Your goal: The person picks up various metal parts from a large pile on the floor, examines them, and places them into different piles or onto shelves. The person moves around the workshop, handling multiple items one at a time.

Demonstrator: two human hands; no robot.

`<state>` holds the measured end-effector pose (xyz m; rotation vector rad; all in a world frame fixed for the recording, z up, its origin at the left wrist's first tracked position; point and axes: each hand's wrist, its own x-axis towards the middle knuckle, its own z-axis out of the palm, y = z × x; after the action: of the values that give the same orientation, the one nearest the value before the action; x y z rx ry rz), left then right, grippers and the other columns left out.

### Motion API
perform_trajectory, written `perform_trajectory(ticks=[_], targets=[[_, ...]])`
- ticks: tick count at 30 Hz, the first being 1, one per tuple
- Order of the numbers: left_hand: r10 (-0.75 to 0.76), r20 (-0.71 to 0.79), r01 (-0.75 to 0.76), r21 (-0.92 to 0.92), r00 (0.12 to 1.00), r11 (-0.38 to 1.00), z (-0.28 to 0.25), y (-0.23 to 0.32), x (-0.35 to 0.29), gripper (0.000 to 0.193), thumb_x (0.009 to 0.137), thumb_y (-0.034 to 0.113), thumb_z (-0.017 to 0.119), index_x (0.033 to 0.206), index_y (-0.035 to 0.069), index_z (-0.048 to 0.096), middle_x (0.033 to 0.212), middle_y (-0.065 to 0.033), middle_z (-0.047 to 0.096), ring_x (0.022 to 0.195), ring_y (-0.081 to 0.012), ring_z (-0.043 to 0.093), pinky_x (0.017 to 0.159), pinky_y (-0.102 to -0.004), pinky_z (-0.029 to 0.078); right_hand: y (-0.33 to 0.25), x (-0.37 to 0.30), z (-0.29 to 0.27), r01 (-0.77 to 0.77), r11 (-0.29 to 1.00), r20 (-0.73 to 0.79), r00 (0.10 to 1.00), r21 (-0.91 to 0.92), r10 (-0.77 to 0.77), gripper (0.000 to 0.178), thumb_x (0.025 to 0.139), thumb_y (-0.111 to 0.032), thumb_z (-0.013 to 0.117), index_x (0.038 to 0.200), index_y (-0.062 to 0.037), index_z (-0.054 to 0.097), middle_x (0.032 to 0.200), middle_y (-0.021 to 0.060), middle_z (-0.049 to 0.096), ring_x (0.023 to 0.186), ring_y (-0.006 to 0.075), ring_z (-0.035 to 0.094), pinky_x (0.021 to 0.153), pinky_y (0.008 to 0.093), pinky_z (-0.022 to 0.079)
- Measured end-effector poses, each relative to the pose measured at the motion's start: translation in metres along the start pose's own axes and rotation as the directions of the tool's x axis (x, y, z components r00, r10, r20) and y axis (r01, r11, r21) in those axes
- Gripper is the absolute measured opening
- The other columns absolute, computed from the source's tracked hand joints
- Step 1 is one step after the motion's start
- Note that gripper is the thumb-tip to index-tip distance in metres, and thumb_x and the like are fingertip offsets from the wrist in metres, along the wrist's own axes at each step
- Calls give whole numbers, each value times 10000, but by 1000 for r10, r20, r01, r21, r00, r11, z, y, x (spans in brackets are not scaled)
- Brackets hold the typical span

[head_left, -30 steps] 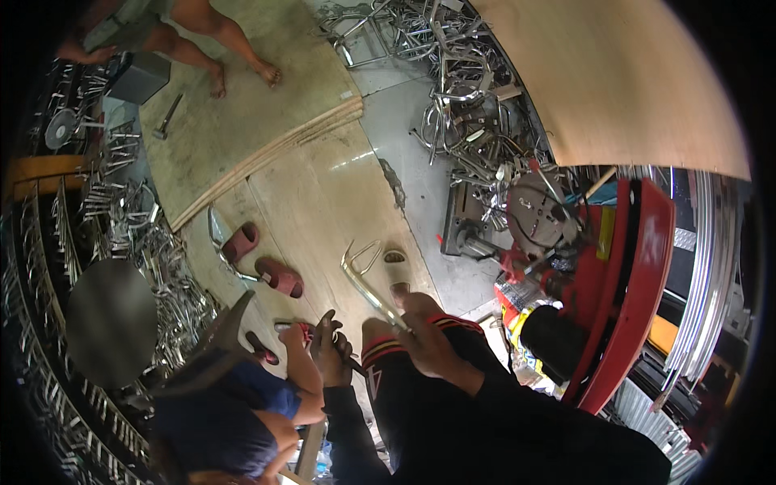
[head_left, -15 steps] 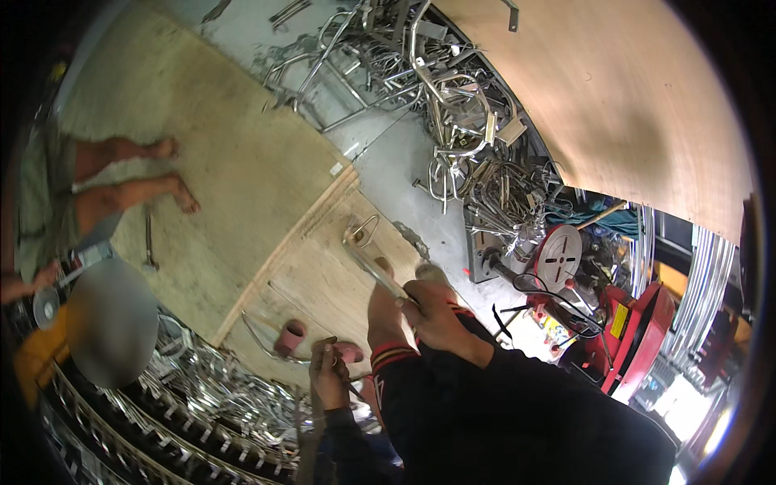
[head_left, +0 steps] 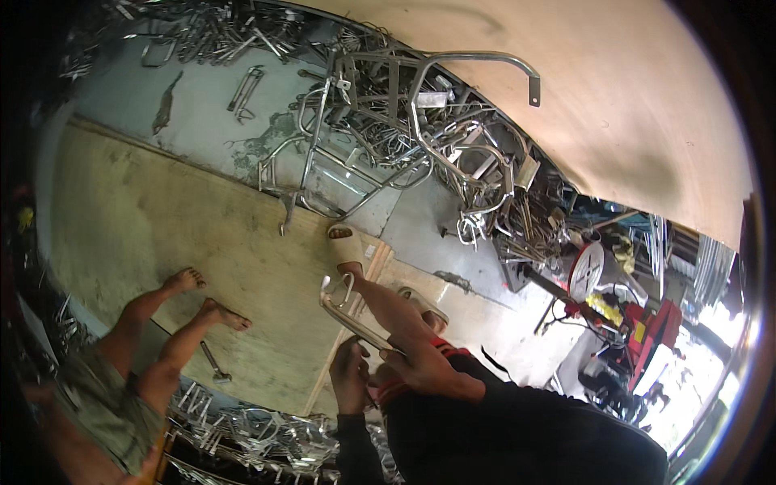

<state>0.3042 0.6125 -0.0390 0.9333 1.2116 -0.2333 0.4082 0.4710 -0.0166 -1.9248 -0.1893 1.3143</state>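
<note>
A bent, shiny metal tube (head_left: 356,326) with a small wire loop at its far end is gripped by my right hand (head_left: 416,368), slanting away to the upper left above my leg. My left hand (head_left: 350,377) is closed, its fingers curled close beside the tube's near end. Whatever lies inside those fingers is hidden. Beneath the tube is a wooden board (head_left: 267,242), and my sandalled foot (head_left: 347,247) is at its near right edge.
Another person's bare legs (head_left: 174,356) rest on the board at left, near a hammer (head_left: 217,365). Bent metal frames (head_left: 319,153) and tubes are heaped at the top. Red machinery (head_left: 655,331) stands right. Metal parts (head_left: 267,436) line the bottom. A large wooden sheet (head_left: 647,105) fills the upper right.
My view has swung, and one sandalled foot now stands forward at the board. My hands have come closer together, with the tube still in my right hand. The other person's legs appear lower.
</note>
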Motion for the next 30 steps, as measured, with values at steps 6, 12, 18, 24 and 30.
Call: perform_trajectory(ticks=[6,12,18,24,30], targets=[[-49,61,40,134,997,990,-36,100,75,403,1073,374,533,1219,28,677,643,67,412,524,-29,370,463,-224,268,-80,53,1,-46,997,44,998,-67,49,273,1006,-296,614,994,-25,585,758,242,644,769,462,662,661,553,489],[-109,21,105,132,994,986,-44,167,102,332,1048,340,591,1051,32,714,644,55,464,566,-44,429,500,-241,311,-133,88,2,30,994,13,1000,-106,-29,263,986,-266,646,1042,-25,557,836,231,638,788,451,650,679,545,486],[-216,16,210,179,976,961,-60,221,126,445,1075,436,498,962,50,688,656,38,523,544,-51,438,503,-250,324,-172,118,6,12,996,42,999,-85,-8,276,986,-223,652,1158,-33,551,982,214,632,909,436,635,743,518,496],[-49,-23,50,89,999,995,-100,306,181,420,1078,413,495,904,63,649,694,8,565,494,-45,431,439,-229,304,-235,189,13,142,989,72,987,38,-144,342,971,-238,683,1239,-46,589,1014,169,612,960,358,639,811,469,516],[184,-110,-162,185,977,969,-201,450,314,326,1067,354,548,972,59,654,709,30,553,548,-44,459,479,-223,329,-315,328,55,-7,992,-279,959,127,43,323,982,-202,678,1234,-17,596,998,143,616,923,264,637,825,388,517]])
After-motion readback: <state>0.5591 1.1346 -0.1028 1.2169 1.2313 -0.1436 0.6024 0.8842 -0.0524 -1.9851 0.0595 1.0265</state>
